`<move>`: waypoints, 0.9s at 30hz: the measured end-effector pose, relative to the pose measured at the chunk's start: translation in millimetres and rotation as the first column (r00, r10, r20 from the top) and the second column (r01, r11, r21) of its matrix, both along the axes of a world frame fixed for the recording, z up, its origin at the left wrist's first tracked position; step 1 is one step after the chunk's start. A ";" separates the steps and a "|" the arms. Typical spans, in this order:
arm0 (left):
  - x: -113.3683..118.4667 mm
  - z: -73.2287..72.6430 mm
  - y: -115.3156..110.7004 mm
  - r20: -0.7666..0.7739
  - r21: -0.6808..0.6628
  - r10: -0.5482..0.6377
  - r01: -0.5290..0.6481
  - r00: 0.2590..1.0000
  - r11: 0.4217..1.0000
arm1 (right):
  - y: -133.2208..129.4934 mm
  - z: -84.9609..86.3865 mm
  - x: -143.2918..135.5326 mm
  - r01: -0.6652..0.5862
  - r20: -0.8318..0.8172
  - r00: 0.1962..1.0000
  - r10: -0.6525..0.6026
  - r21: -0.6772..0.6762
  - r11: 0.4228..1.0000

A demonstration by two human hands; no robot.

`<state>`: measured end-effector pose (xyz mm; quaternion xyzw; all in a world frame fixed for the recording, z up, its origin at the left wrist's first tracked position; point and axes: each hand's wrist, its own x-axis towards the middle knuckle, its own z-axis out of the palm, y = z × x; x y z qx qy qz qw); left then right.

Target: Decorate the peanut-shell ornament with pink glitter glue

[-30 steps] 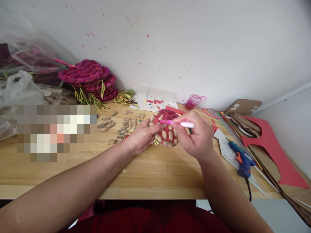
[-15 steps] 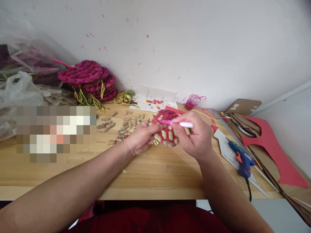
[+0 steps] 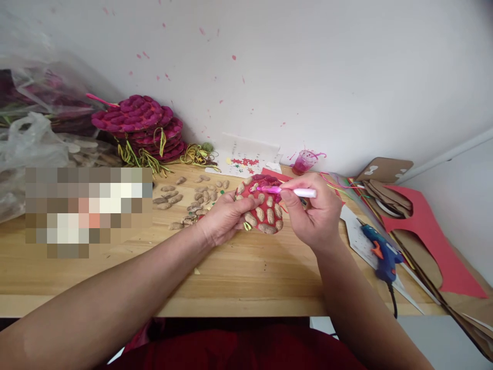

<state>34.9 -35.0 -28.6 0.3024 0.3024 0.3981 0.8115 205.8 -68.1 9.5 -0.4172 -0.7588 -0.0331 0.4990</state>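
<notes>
My left hand is closed on the left edge of a red disc covered with peanuts, its thumb lying on top. Peanuts at the disc's far side are coated magenta, while those at the near side are bare shell. Between the thumb and fingers of my right hand is a white-handled paintbrush. Its pink-stained tip points left and rests on or just over the peanuts near the disc's far left; contact is hard to make out. Loose peanuts lie on the table left of the disc.
Magenta peanut discs are stacked at the back left, with green cord beside them. A plastic cup of pink paint stands by the wall. A blue glue gun and cut red card lie on the right. Plastic bags fill the left.
My right hand and the paintbrush have shifted slightly to the right and up. The left hand and the disc have stayed nearly still.
</notes>
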 end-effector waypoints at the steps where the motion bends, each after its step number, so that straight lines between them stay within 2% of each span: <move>1: 0.6 0.5 -0.7 0.009 0.004 0.000 0.000 1.000 1.000 | 0.2 -0.4 0.3 -0.017 -0.008 1.000 0.017 -0.014 1.000; 3: 1.9 0.6 -1.8 0.033 0.012 0.008 -0.008 0.999 1.000 | 0.9 -1.1 1.2 -0.041 -0.012 0.999 0.040 -0.037 0.999; 6: 3.2 -3.0 -1.6 0.051 0.018 0.021 -0.022 0.998 1.000 | 2.2 -1.8 3.2 -0.009 -0.050 0.999 0.007 -0.031 0.999; 11: 3.4 -11.5 1.0 0.048 0.113 -0.031 0.025 0.998 0.993 | 2.5 -1.4 4.8 -0.024 -0.088 0.996 0.018 -0.060 0.998; 15: 3.6 -13.7 1.5 0.039 0.093 0.008 -0.011 0.999 0.996 | 2.5 -2.5 4.2 -0.013 -0.090 0.996 0.009 -0.045 0.999; 18: 3.6 -17.3 1.8 0.020 0.165 -0.028 0.024 0.999 0.986 | 2.7 -3.6 4.4 -0.028 -0.145 0.989 0.017 -0.071 0.997; 21: 3.0 -23.0 3.2 -0.003 0.250 -0.060 0.058 0.998 0.966 | 2.5 -3.7 3.6 -0.045 -0.120 0.992 0.035 -0.083 0.996; 27: 1.4 -31.2 5.9 -0.036 0.366 -0.082 0.090 0.996 0.926 | 1.2 -1.7 3.8 -0.002 -0.183 0.983 -0.014 -0.088 0.996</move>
